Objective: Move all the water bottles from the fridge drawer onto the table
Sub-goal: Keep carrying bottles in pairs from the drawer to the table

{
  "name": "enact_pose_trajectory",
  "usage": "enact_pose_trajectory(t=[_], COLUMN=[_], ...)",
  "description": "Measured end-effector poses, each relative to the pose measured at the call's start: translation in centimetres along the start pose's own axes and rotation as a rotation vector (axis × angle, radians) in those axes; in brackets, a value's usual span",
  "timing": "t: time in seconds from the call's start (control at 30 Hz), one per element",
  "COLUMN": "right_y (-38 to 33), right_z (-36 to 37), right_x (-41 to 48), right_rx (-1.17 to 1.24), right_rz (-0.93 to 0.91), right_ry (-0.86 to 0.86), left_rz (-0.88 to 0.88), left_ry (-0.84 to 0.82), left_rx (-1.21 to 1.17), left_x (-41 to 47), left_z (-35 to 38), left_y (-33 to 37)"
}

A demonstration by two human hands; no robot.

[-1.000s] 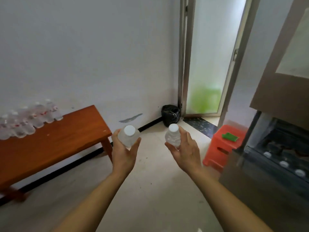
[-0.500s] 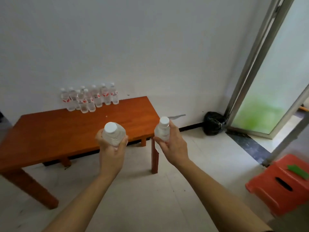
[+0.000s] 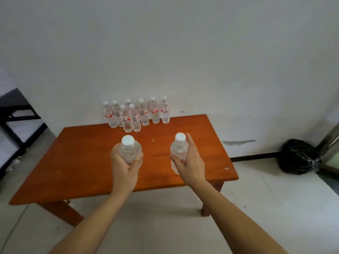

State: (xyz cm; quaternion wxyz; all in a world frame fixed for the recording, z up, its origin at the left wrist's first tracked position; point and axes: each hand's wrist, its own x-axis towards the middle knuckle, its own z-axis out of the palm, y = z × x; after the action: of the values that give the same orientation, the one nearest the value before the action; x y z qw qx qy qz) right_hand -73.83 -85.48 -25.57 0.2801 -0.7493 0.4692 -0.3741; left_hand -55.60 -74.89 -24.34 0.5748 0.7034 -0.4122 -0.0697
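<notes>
My left hand (image 3: 125,166) grips a clear water bottle with a white cap (image 3: 128,147), held upright above the middle of the orange wooden table (image 3: 77,165). My right hand (image 3: 191,162) holds a second capped water bottle (image 3: 178,149) upright over the table's right half. Several more water bottles with red labels (image 3: 136,114) stand in a cluster at the table's far edge, against the white wall. The fridge and its drawer are out of view.
A black bag (image 3: 299,156) lies on the floor by the wall at the right, next to a metal door frame (image 3: 332,142). A black frame (image 3: 16,114) stands at the left. Pale floor lies in front of the table.
My view has swung left from the fridge and doorway to face the table squarely. Both hands, each still holding its bottle, are now over the tabletop.
</notes>
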Motion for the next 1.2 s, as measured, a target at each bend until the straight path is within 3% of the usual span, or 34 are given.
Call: enact_pose_trajectory(t=[0.27, 0.47, 0.73, 1.03, 1.2], right_y=[-2.3, -3.3, -5.6, -8.7, -9.1], right_z=[10.1, 20.3, 34.3, 44.4, 48.1], right_x=[14.1, 21.0, 28.9, 36.1, 37.8], right_rx=[-0.017, -0.091, -0.122, -0.553, -0.501], right_rz=[-0.064, -0.077, 0.115, 0.018, 0.084], right_ry=[-0.108, -0.235, -0.376, -0.569, -0.545], left_rz=[-0.069, -0.141, -0.275, -0.377, -0.391], left_ry=[0.071, 0.088, -0.152, -0.282, -0.373], left_rx=[0.105, 0.125, 0.241, 0.187, 0.207], left_x=[13.7, 24.5, 38.8, 47.8, 50.3], left_z=[-1.3, -3.1, -6.5, -8.0, -7.5], left_y=[-6.0, -14.2, -27.7, -35.9, -38.8])
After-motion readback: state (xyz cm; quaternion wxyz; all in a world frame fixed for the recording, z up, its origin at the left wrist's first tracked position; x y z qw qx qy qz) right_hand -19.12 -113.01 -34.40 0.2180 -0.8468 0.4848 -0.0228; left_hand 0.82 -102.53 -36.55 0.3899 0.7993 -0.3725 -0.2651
